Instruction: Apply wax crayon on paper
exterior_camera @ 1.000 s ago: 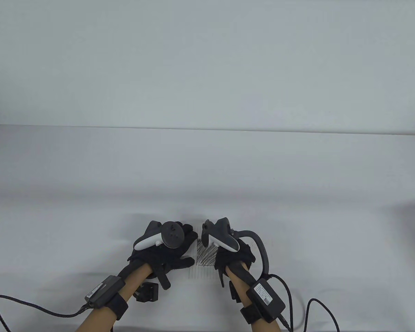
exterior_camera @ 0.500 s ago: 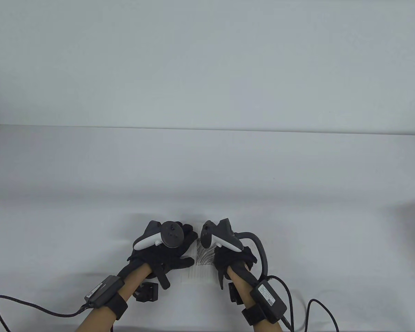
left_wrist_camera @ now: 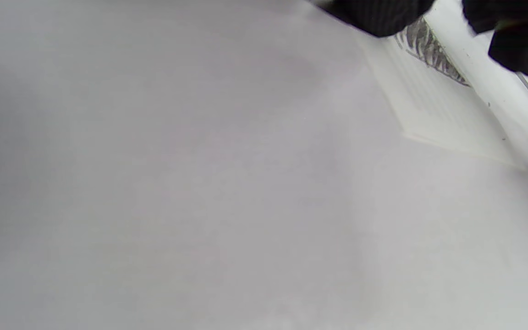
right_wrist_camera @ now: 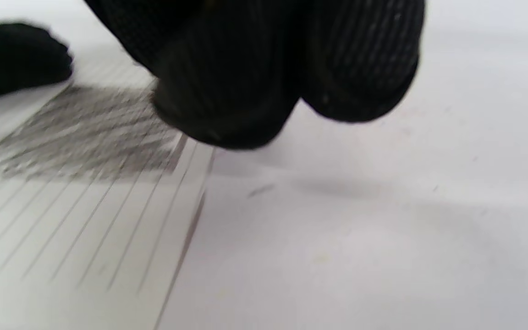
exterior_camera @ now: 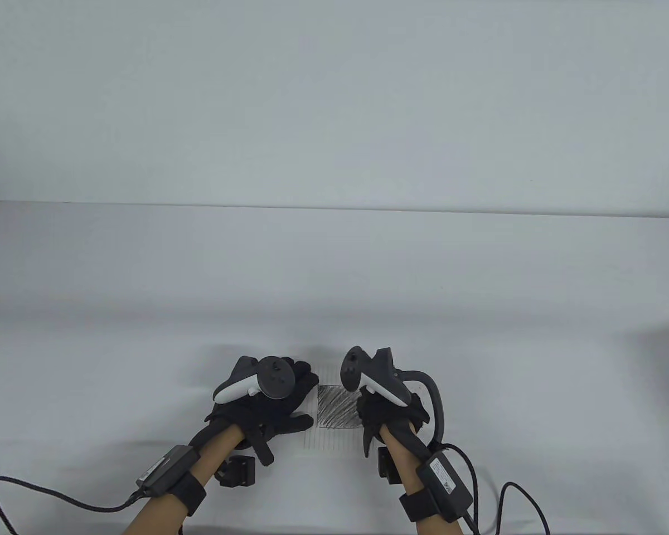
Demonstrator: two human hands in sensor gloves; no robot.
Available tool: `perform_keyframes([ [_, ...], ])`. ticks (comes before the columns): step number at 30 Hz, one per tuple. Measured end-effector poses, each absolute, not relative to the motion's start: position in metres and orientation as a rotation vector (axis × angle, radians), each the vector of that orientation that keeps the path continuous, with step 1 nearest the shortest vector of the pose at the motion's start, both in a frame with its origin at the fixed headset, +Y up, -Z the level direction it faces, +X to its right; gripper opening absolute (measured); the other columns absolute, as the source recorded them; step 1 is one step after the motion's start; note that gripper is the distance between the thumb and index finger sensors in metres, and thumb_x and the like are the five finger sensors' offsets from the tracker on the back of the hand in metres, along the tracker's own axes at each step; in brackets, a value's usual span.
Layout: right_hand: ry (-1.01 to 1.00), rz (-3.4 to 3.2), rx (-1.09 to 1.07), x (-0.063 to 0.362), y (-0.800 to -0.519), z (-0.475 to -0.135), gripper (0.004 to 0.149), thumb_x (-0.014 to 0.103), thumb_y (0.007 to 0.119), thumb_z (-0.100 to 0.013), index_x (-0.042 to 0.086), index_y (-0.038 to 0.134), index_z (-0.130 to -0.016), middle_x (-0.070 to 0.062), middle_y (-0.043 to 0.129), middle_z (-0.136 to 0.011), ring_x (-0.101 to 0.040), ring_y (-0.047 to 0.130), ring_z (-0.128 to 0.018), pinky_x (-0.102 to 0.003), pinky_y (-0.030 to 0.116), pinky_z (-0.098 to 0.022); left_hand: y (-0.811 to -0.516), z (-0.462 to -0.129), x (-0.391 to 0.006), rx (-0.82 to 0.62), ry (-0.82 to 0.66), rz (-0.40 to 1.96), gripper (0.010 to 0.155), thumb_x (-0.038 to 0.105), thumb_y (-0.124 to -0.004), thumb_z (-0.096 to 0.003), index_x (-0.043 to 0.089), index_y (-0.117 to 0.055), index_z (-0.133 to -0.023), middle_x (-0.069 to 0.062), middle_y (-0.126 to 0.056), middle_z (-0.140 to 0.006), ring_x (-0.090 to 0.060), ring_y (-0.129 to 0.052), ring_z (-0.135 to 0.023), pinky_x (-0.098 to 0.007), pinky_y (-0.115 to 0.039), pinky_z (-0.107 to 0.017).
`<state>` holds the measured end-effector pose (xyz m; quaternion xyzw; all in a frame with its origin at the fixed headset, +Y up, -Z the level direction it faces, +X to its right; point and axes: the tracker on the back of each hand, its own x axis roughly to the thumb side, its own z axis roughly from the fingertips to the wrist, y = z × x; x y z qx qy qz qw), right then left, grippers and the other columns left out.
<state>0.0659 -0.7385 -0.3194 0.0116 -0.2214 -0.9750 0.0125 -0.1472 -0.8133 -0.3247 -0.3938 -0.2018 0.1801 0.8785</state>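
2 gloved hands low on the white bench point(exterior_camera: 479, 278), 1 sheet of lined paper point(exterior_camera: 334, 434) between them. No legible writing anywhere: small white labels on the 2 wrist modules point(exterior_camera: 164, 468), print too small to read; ruled lines only on the paper, no words.

1 dark scribbled patch point(exterior_camera: 337, 407) on the upper part of the paper, just beside both hands. Left hand point(exterior_camera: 262, 409) flat on the left edge of the paper, fingers point(exterior_camera: 304, 379) spread and pressing down, thumb stretched toward the scribbled patch. Right hand point(exterior_camera: 387, 415) at the right edge of the patch, fingers point(right_wrist_camera: 245, 91) curled tight together over the sheet's right edge. Crayon itself not visible in any view; cannot tell from the frames whether the curled right fingers grip it.

Right wrist view: grey strokes point(right_wrist_camera: 85, 133) running across the ruled lines, curled black fingertips directly over their right end, paper edge point(right_wrist_camera: 186, 243) just below. Left wrist view: corner of the paper point(left_wrist_camera: 447, 114) at upper right, a sliver of the scribble point(left_wrist_camera: 429, 50) beside 1 black fingertip point(left_wrist_camera: 378, 16).

Counted: 2 trackers, 1 on each hand point(exterior_camera: 256, 382); 2 cables trailing off the wrists point(exterior_camera: 44, 493); 1 sheet; 1 shaded patch.
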Motion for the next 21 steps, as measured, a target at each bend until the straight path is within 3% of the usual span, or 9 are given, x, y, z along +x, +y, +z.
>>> perform_keyframes([
  [5, -0.413, -2.995, 0.183, 0.094, -0.735, -0.316, 0.05, 0.028, 0.071, -0.055, 0.006, 0.057, -0.098, -0.013, 0.085, -0.08, -0.011, 0.099, -0.047, -0.034, 0.085, -0.041, -0.813, -0.325, -0.148, -0.83, -0.421, 0.377, 0.079, 0.056, -0.054, -0.0569, 0.048, 0.01, -0.102, 0.025, 0.025, -0.108, -0.007, 0.036, -0.098, -0.044, 0.03, -0.064],
  [9, -0.294, -2.873, 0.163, 0.104, -0.755, -0.313, 0.048, 0.03, 0.073, -0.054, 0.01, 0.058, -0.096, -0.011, 0.084, -0.081, -0.007, 0.098, -0.046, -0.031, 0.086, -0.04, -0.813, -0.325, -0.148, -0.832, -0.42, 0.377, 0.079, 0.056, -0.054, -0.0569, 0.048, 0.01, -0.102, 0.026, 0.025, -0.108, -0.007, 0.036, -0.098, -0.044, 0.031, -0.064],
  [14, -0.3, -2.795, 0.151, 0.099, -0.769, -0.316, 0.046, 0.03, 0.073, -0.054, 0.013, 0.059, -0.094, -0.011, 0.082, -0.084, -0.008, 0.097, -0.049, -0.032, 0.085, -0.043, -0.813, -0.325, -0.148, -0.827, -0.419, 0.373, 0.079, 0.056, -0.054, -0.0568, 0.048, 0.01, -0.102, 0.025, 0.025, -0.108, -0.007, 0.036, -0.099, -0.044, 0.03, -0.064],
  [21, -0.461, -2.71, 0.138, 0.093, -0.778, -0.317, 0.04, 0.033, 0.071, -0.056, 0.018, 0.064, -0.092, -0.013, 0.075, -0.09, -0.013, 0.09, -0.06, -0.038, 0.079, -0.051, -0.814, -0.325, -0.148, -0.834, -0.421, 0.376, 0.079, 0.057, -0.053, -0.057, 0.048, 0.011, -0.102, 0.026, 0.026, -0.107, -0.006, 0.036, -0.098, -0.044, 0.031, -0.063],
])
